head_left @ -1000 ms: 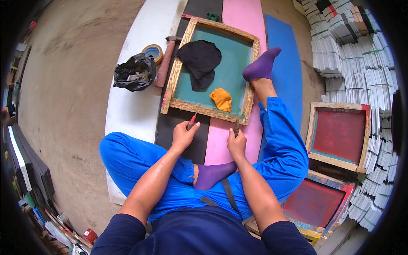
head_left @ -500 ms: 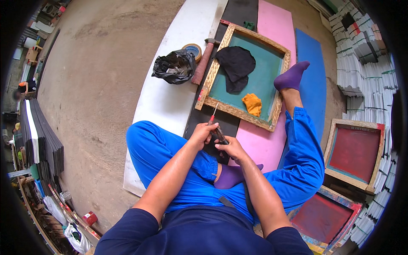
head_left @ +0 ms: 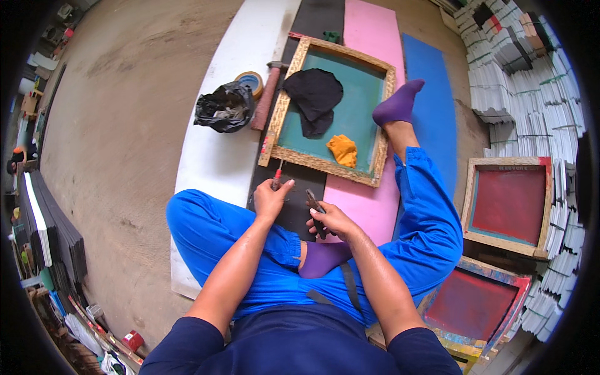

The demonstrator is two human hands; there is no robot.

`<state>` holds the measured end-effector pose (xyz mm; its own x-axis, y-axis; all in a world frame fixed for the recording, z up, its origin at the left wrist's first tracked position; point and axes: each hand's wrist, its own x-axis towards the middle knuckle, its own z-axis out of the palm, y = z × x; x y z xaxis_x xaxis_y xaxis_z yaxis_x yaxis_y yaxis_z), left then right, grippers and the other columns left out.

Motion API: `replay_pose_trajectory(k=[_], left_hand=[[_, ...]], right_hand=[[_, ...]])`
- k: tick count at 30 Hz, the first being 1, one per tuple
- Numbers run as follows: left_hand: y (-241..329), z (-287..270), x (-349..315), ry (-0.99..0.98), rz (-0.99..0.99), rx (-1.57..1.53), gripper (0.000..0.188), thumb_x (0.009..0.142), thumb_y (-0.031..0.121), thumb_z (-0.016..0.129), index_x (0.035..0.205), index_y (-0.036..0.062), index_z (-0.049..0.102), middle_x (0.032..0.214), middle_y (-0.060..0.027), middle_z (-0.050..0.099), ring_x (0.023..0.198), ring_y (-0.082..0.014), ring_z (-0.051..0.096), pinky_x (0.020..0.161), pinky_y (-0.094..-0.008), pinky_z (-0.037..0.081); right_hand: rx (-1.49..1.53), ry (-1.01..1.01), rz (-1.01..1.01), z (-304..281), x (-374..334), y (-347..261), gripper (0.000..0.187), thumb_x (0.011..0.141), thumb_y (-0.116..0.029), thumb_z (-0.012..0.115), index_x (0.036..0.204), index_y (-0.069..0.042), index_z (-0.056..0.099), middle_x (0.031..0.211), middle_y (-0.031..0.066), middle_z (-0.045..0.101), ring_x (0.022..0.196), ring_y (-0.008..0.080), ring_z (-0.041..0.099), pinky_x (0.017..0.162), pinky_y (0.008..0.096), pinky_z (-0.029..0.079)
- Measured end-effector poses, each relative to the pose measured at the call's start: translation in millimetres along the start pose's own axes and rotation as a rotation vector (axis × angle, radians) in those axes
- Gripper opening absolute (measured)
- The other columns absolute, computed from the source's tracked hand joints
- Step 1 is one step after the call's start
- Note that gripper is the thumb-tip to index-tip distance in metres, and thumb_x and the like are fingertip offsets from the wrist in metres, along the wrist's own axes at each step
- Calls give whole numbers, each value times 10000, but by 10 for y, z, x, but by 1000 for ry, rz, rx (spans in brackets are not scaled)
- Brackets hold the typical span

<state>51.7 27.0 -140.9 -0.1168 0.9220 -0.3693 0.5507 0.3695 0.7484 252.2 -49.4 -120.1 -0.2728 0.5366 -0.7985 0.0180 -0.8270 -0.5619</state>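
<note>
1. The fingers of my left hand grip a slim, red-handled metal tool, its shaft toward the rectangular, teal-meshed wooden frame ahead.
2. My right hand, fingers grasping dark metal pliers, sits near the left.

This looks to me like a screen-printing workshop. A wood-framed screen with green mesh lies on long white, black, pink and blue mats, two wood-framed screens with red surfaces sit off to the right, a reddish-handled hammer lies close by, and strapped white stacks crowd the bare brown floor.
</note>
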Motion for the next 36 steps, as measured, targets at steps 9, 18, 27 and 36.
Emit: replay_pose_trajectory(k=[9,18,27,36], left_hand=[[30,135,-38,-88,95,-19,467,840,438,782,711,8,651,559,-50,553,537,-132,492,528,-361,391],[11,231,-42,-146,126,11,440,838,409,788,726,3,664,546,-38,544,531,-114,481,510,-347,386],[1,262,-12,-156,118,-2,456,832,418,780,703,5,640,548,-95,558,499,-184,520,516,-394,407],[81,259,8,-172,107,-42,448,846,399,774,691,4,629,535,-69,536,503,-154,496,506,-375,385]], right_hand=[[-152,462,-74,-813,-270,90,209,946,-177,636,1057,-4,597,865,77,654,735,174,664,620,334,544],[-173,536,-91,-1036,-98,229,204,911,-181,630,941,16,587,745,107,629,647,214,617,575,404,483],[-340,562,-62,-985,-191,54,138,931,-144,623,894,-22,571,710,53,596,602,163,588,543,353,479],[-301,554,-48,-983,-217,71,154,929,-146,628,917,1,583,734,58,609,640,158,611,570,350,491]])
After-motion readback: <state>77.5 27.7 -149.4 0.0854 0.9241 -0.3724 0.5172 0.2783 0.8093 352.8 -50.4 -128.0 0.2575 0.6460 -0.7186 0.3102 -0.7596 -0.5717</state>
